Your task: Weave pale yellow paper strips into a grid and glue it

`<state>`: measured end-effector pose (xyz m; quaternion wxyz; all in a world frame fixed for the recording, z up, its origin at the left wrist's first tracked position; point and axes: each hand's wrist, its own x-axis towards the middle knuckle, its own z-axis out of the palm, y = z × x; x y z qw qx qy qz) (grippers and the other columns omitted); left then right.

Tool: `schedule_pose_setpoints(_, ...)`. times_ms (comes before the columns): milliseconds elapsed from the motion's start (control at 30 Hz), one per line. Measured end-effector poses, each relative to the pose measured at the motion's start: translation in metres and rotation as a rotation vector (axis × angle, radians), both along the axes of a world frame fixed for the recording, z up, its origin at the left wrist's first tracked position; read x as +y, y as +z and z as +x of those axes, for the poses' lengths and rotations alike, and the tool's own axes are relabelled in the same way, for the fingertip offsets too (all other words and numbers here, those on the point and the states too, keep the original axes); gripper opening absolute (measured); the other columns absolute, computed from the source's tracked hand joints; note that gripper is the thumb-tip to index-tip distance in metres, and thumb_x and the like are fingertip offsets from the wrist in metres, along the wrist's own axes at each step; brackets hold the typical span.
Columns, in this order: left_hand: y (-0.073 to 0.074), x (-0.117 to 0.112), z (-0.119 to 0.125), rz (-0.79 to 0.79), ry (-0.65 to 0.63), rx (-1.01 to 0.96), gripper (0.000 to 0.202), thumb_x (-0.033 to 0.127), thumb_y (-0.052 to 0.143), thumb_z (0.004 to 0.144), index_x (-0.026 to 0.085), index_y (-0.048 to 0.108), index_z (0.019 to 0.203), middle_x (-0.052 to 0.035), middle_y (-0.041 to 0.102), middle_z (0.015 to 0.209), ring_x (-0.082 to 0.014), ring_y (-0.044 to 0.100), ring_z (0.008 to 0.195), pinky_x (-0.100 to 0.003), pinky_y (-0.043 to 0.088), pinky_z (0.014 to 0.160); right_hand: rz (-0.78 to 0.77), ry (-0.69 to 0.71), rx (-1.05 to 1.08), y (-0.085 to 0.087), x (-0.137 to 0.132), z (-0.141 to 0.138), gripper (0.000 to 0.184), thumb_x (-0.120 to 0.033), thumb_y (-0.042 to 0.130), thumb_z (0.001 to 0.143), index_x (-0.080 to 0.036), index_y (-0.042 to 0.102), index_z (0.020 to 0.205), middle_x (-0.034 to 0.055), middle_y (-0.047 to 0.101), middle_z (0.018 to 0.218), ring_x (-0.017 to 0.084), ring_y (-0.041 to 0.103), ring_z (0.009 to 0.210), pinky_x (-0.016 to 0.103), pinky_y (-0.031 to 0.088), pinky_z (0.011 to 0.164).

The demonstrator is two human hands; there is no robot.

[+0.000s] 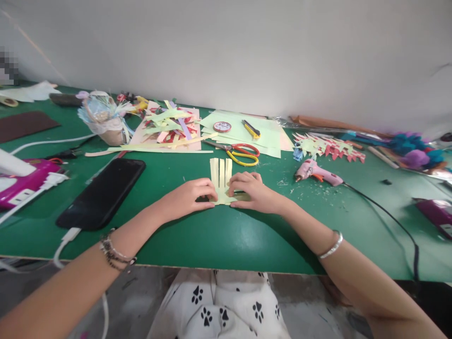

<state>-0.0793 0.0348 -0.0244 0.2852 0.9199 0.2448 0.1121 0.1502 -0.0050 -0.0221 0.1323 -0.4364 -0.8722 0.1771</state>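
Pale yellow-green paper strips (pixel 221 175) lie crossed in front of me, several of them pointing away from me side by side. My left hand (pixel 197 195) is on their left side, its thumb and bent fingers gripping the paper's edge. From the right, the curled fingers and thumb of my right hand (pixel 253 192) close on the same strips and cover part of them. Just beyond the strips rest scissors (pixel 243 154) with red and yellow handles.
A black phone (pixel 102 193) with a white cable lies at left. To the right is a pink glue gun (pixel 318 173) with a black cord. Behind are green paper sheets (pixel 268 139), a yellow cutter knife (pixel 251 129), a pile of cut strips (pixel 173 117) and zigzag-edged paper pieces (pixel 335 146).
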Motion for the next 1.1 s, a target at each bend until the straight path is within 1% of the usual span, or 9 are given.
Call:
schedule_pose_setpoints(100,0.000,-0.001,0.000,0.037,-0.009,0.002,0.017,0.033,0.050,0.086,0.020,0.061,0.086,-0.0020,0.055,0.096,-0.0125,0.054,0.082,-0.024,0.042,0.073,0.004,0.004,0.014,-0.001,-0.001,-0.001,0.016,-0.034,0.058,0.081,-0.021,0.057,0.091,0.0049,0.054,0.106,0.020,0.046,0.098,0.037,0.025,0.087)
schedule_pose_setpoints(233,0.000,-0.003,-0.001,0.081,0.042,0.036,0.017,0.034,0.052,0.085,0.020,0.060,0.087,-0.0017,0.054,0.096,-0.0107,0.054,0.072,-0.023,0.041,0.065,0.026,0.005,0.026,-0.001,-0.001,-0.001,0.018,-0.035,0.057,0.081,-0.021,0.056,0.093,0.0052,0.054,0.105,0.020,0.048,0.096,0.037,0.025,0.088)
schedule_pose_setpoints(367,0.000,-0.004,0.001,0.057,0.038,0.031,0.017,0.033,0.049,0.086,0.019,0.059,0.086,-0.0022,0.054,0.092,-0.0107,0.053,0.071,-0.023,0.041,0.064,0.026,-0.003,0.024,-0.001,0.000,-0.001,0.026,-0.040,0.059,0.078,-0.019,0.054,0.093,0.0056,0.053,0.104,0.020,0.047,0.095,0.036,0.030,0.086)
schedule_pose_setpoints(667,0.001,-0.007,0.004,0.037,0.064,0.014,0.017,0.031,0.049,0.086,0.018,0.058,0.081,-0.0023,0.053,0.089,-0.0110,0.053,0.071,-0.023,0.041,0.065,0.036,-0.009,0.015,-0.004,0.000,-0.008,0.023,-0.037,0.057,0.081,-0.020,0.054,0.095,0.0063,0.052,0.102,0.020,0.046,0.093,0.034,0.035,0.082)
schedule_pose_setpoints(733,0.001,-0.007,0.004,0.049,0.060,0.028,0.017,0.032,0.049,0.086,0.019,0.059,0.083,-0.0022,0.054,0.091,-0.0111,0.053,0.072,-0.023,0.041,0.065,0.037,-0.005,0.005,-0.002,0.000,-0.005,0.026,-0.040,0.057,0.080,-0.020,0.053,0.096,0.0065,0.052,0.103,0.021,0.046,0.094,0.035,0.035,0.082)
schedule_pose_setpoints(833,0.000,-0.007,0.002,0.110,0.058,0.060,0.018,0.035,0.049,0.086,0.020,0.059,0.090,-0.0031,0.054,0.098,-0.0120,0.054,0.074,-0.023,0.041,0.065,0.059,-0.029,-0.007,0.004,-0.001,0.006,0.031,-0.044,0.059,0.078,-0.021,0.050,0.097,0.0071,0.051,0.107,0.023,0.045,0.100,0.037,0.034,0.085)
schedule_pose_setpoints(933,0.000,-0.006,0.001,0.137,0.040,0.069,0.021,0.036,0.048,0.086,0.021,0.059,0.096,-0.0036,0.054,0.104,-0.0124,0.055,0.077,-0.023,0.041,0.065,0.050,-0.059,-0.006,0.010,-0.005,0.020,0.029,-0.043,0.059,0.077,-0.021,0.049,0.094,0.0066,0.052,0.106,0.023,0.046,0.102,0.038,0.035,0.085)
schedule_pose_setpoints(1033,0.000,-0.006,0.000,0.115,0.013,0.059,0.021,0.035,0.046,0.088,0.021,0.059,0.096,-0.0032,0.056,0.100,-0.0120,0.056,0.077,-0.022,0.041,0.066,0.001,-0.026,-0.033,0.011,-0.009,0.027,0.027,-0.042,0.058,0.078,-0.021,0.050,0.093,0.0058,0.053,0.102,0.021,0.048,0.097,0.035,0.037,0.081)
schedule_pose_setpoints(1100,0.000,-0.006,0.001,0.104,0.006,0.043,0.021,0.034,0.044,0.089,0.020,0.060,0.094,-0.0033,0.057,0.097,-0.0121,0.056,0.077,-0.022,0.041,0.066,0.005,-0.006,-0.063,0.008,-0.010,0.026,0.024,-0.039,0.057,0.081,-0.020,0.052,0.095,0.0060,0.054,0.101,0.020,0.050,0.094,0.035,0.038,0.079)
